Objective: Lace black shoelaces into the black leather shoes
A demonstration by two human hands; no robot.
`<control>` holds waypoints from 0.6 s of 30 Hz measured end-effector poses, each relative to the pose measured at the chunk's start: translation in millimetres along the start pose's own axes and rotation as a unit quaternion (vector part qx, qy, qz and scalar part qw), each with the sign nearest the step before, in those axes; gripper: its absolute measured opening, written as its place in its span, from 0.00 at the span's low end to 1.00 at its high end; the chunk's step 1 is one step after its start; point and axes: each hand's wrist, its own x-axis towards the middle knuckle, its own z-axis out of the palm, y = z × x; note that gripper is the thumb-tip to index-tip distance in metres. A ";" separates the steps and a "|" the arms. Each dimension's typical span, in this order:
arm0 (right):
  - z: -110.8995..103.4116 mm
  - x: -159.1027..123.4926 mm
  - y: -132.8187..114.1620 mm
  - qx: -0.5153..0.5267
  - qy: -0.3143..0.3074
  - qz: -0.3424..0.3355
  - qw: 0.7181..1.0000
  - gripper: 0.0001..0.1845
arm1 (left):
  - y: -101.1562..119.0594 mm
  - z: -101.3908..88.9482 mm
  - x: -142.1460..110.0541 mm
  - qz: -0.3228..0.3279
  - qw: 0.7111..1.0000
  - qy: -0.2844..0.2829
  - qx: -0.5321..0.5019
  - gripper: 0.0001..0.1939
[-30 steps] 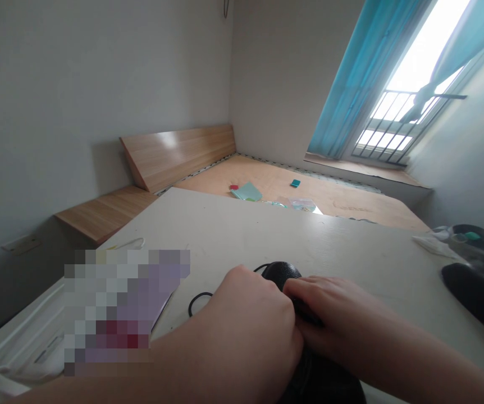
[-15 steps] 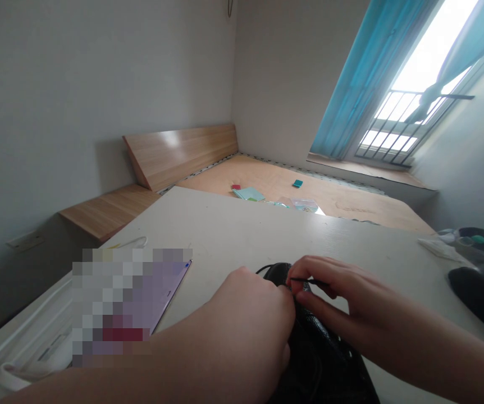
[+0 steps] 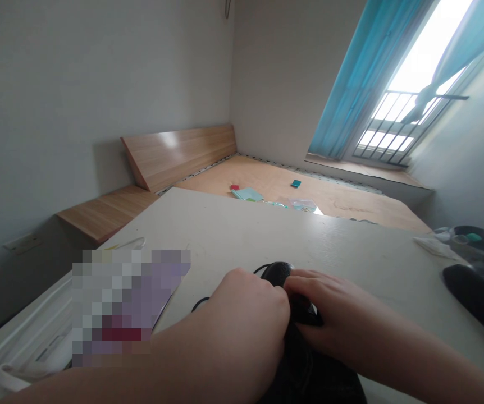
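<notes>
A black shoe point(image 3: 279, 272) lies on the white table point(image 3: 233, 230) close in front of me, its toe pointing away. My left hand point(image 3: 246, 320) is closed over the shoe's near left side. My right hand point(image 3: 330, 311) rests on the shoe's top from the right, its fingers pinched together on what looks like a black lace. A loop of thin black cord point(image 3: 200, 303) shows on the table just left of my left hand. Most of the shoe is hidden under both hands.
A blurred flat item point(image 3: 128, 303) lies on the table's left. A second black shoe point(image 3: 478, 297) and clear plastic wrap point(image 3: 456, 244) sit at the right edge. Beyond the table, a bare wooden bed frame point(image 3: 292, 193) holds small coloured items. A barred window with blue curtains stands at the right.
My right hand had lifted, pulling a thin black lace taut half a second ago; now it has dropped back onto the shoe. The black loop left of my left hand shows again.
</notes>
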 end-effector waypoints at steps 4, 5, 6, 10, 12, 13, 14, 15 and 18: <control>-1.4 0.3 2.7 -0.003 0.008 -0.027 1.000 0.07 | -1.4 -2.2 1.9 0.005 0.999 -0.032 0.013 0.06; -2.5 0.6 3.3 -0.004 0.007 -0.034 0.999 0.07 | -2.4 -1.7 2.6 0.011 0.999 -0.034 0.019 0.08; -3.8 0.9 3.7 -0.003 0.004 -0.041 0.999 0.08 | -3.6 -0.8 3.4 0.018 0.999 -0.033 0.024 0.08; -8.7 0.7 3.6 -0.001 -0.009 -0.051 0.999 0.10 | -7.1 4.7 6.3 0.036 0.999 -0.015 0.029 0.06; -10.8 -0.8 3.5 -0.004 -0.012 -0.053 0.999 0.10 | -7.8 7.2 7.3 0.045 0.999 -0.010 0.018 0.04; -11.7 -1.8 3.8 -0.004 -0.012 -0.057 0.998 0.09 | -7.9 8.4 7.6 0.051 0.999 -0.007 0.014 0.03; -12.5 -2.8 4.2 -0.002 -0.013 -0.063 0.998 0.09 | -8.0 9.5 7.9 0.054 0.998 -0.006 0.011 0.03; -13.0 -3.7 4.7 0.001 -0.013 -0.068 0.998 0.09 | -8.0 10.5 8.1 0.052 0.999 -0.006 0.007 0.03; -12.7 -5.4 6.5 0.007 -0.016 -0.077 0.997 0.08 | -7.6 11.9 7.8 0.044 0.999 -0.007 -0.003 0.02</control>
